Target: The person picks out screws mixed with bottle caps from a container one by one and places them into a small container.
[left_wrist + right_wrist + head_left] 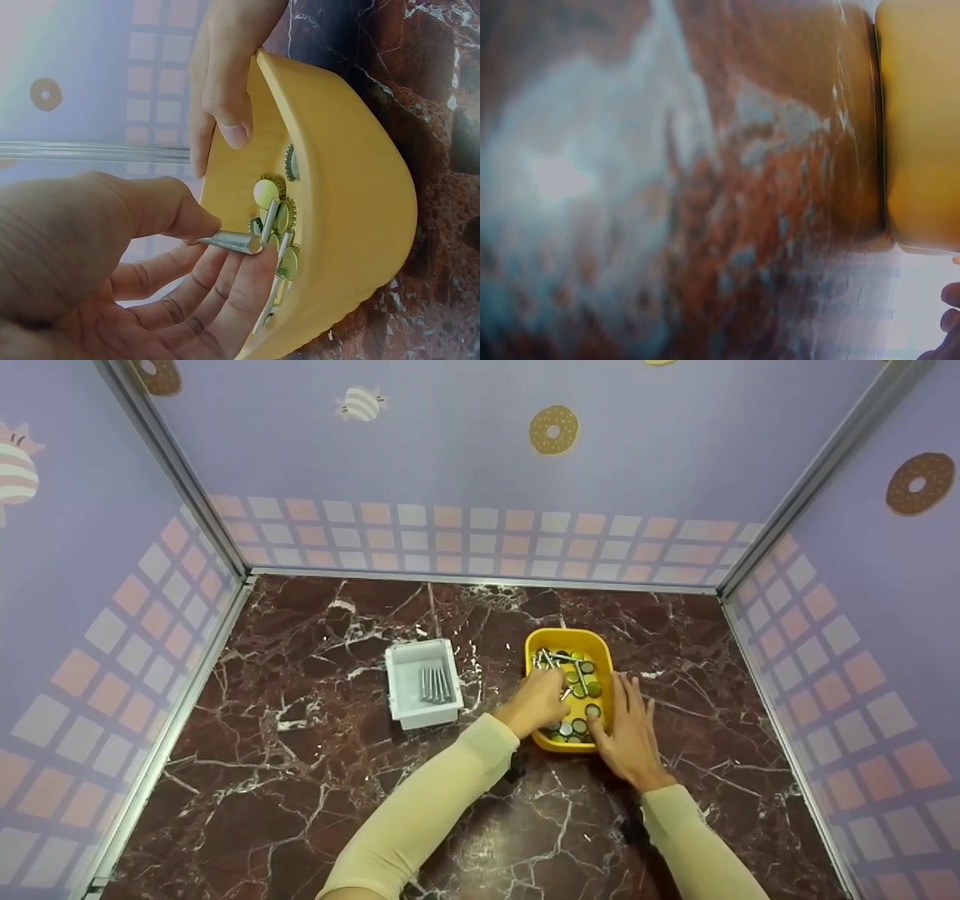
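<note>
Over the yellow plastic box (574, 746), my left hand (538, 701) pinches a silver metal nail (231, 241) between thumb and fingers; the left wrist view shows its round end. Inside the box lie several bottle caps (580, 726) and more silver nails (546, 657), partly covered by the hand. My right hand (630, 735) holds the box's right wall, its thumb over the rim and the other fingers along the outside. To the left stands a white plastic box (405, 682) with several nails (436, 685) lying side by side in it.
Both boxes stand on a dark red marbled tabletop (300, 780). Purple patterned panels (465, 457) with metal edging close off the back and both sides. In the right wrist view, the yellow box's outer wall (922, 127) is at the right edge.
</note>
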Demonstrator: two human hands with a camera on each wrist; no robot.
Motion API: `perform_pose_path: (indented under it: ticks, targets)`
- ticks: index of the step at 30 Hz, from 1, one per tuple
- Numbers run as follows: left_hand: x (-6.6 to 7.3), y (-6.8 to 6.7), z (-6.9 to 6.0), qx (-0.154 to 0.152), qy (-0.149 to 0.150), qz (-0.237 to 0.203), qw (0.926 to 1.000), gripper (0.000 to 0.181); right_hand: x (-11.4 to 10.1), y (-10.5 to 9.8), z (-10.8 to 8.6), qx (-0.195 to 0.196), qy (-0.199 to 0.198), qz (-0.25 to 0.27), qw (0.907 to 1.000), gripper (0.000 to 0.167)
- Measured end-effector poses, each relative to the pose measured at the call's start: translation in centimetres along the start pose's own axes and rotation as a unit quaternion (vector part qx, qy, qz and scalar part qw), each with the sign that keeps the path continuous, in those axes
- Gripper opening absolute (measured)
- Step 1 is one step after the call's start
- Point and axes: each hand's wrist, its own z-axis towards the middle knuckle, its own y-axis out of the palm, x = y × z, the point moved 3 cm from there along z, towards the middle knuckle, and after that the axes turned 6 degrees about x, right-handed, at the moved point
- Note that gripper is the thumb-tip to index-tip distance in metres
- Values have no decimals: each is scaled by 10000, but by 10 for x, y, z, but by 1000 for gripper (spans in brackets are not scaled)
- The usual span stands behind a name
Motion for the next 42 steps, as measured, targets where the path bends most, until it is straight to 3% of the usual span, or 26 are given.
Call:
perform_pose_path:
  ticks: [6,15,23,42]
  targets:
    - [-8,-5,-4,105,-128,-158,9997,28,0,1,-1,10,-11,-30,10000,89]
    - [-14,-20,-5,456,-14,-259,9986,30,1,1,3,-76,23,-20,10000,90]
    - [-23,-32,-7,422,-154,-572,9974,35,1,1,3,-166,67,-30,9998,91]
    - [-53,-64,-15,860,-448,-552,9938,36,3,2,1,-137,33,-45,9999,89]
